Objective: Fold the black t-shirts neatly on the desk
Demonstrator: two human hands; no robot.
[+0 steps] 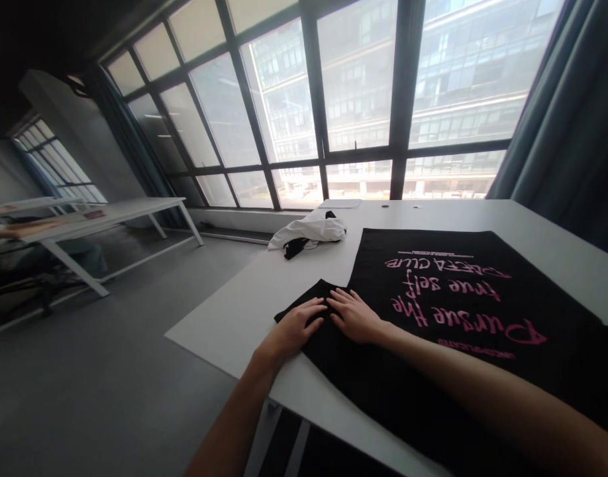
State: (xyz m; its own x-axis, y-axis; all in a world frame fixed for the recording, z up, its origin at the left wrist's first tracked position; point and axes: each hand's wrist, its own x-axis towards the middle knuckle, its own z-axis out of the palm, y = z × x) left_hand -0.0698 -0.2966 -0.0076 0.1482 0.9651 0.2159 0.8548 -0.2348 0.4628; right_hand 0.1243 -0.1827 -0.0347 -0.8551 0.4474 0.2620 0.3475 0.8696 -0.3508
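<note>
A black T-shirt (378, 265) with pink printed lettering lies spread on the white table (224, 318), its print upside down to me. One sleeve reaches out to the left. On that sleeve rests my left hand (297, 326), fingers stretched out over the cloth near its edge. Close beside it, my right hand (354, 315) lies flat where the sleeve meets the body, fingers apart. The fingertips of the two hands nearly meet. Part of the shirt on the right is hidden under my right forearm.
A crumpled white and black cloth (311, 232) lies at the table's far left. A pale flat item (341, 204) and a small dark disc (385, 206) are near the back edge. Another white table (120, 211) stands left, with a person's arm (36, 227) over it. Curtains (547, 132) hang right.
</note>
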